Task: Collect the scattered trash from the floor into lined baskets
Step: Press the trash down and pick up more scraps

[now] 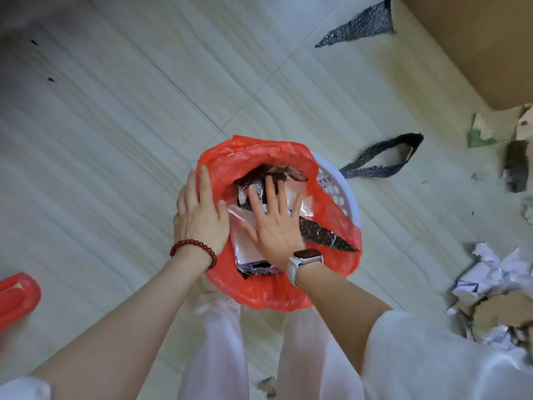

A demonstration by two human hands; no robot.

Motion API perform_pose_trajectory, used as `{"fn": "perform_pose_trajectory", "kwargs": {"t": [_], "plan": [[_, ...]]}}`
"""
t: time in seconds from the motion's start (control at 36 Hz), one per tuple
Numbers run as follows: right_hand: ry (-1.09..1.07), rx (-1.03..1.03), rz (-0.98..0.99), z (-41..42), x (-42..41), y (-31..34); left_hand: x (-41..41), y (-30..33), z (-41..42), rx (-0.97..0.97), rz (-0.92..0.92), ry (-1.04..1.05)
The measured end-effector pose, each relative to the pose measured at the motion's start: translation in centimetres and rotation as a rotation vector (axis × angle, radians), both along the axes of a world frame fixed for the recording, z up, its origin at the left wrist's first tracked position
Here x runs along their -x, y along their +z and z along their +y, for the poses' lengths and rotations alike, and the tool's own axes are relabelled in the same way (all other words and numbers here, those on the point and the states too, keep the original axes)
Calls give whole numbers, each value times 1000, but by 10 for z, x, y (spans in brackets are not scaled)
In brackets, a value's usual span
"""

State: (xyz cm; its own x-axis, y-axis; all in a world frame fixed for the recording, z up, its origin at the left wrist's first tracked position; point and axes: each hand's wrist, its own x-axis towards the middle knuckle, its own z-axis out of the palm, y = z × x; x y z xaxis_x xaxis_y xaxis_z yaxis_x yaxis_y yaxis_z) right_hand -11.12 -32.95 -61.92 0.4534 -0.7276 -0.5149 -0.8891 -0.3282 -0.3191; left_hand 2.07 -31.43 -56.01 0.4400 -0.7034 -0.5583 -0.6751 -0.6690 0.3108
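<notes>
A white perforated basket (344,194) lined with a red plastic bag (268,293) stands on the floor between my legs. Inside lie clear plastic packaging (245,246) and dark patterned wrapper scraps (323,236). My right hand (274,220), with a watch on the wrist, presses flat with spread fingers on the trash in the bag. My left hand (199,209), a red bead bracelet at its wrist, holds the bag's left rim with the thumb inside. A dark wrapper strip (383,161) lies on the floor right of the basket, and another dark scrap (363,23) lies farther back.
A large cardboard box (476,44) fills the top right corner. Torn paper and cardboard pieces (496,295) are heaped at the right edge, with a green scrap (481,140) and a dark object (516,166) above them. A second red-lined basket (14,298) shows at the left edge.
</notes>
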Motion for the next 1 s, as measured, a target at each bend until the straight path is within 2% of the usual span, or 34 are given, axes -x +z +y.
{"fn": "perform_pose_trajectory", "kwargs": {"t": [0.08,0.14,0.33,0.42,0.47,0.53,0.61,0.67,0.81,0.89,1.0], "plan": [[50,23,-6,5,16,38,6,26,-7,-69,21,-1],[43,35,21,5,25,61,10,43,-8,-66,20,-72],[-60,102,124,18,56,83,25,53,2,-73,-54,-708],[-44,107,150,30,66,67,29,35,5,-74,-128,-860],[-91,115,119,29,68,59,32,24,1,-1,-159,-875],[-122,214,50,17,66,60,33,12,-9,62,-202,-882],[-117,400,-133,-7,62,71,37,3,-24,79,-197,-948],[-123,469,-177,-17,63,75,36,-1,-27,23,-186,-1041],[-63,345,120,-22,73,63,27,-2,-22,-107,-167,-1099],[20,286,188,-20,72,56,18,-9,-10,-182,-148,-1082],[240,229,299,-13,68,43,12,-11,-5,-206,-174,-1046]]}}
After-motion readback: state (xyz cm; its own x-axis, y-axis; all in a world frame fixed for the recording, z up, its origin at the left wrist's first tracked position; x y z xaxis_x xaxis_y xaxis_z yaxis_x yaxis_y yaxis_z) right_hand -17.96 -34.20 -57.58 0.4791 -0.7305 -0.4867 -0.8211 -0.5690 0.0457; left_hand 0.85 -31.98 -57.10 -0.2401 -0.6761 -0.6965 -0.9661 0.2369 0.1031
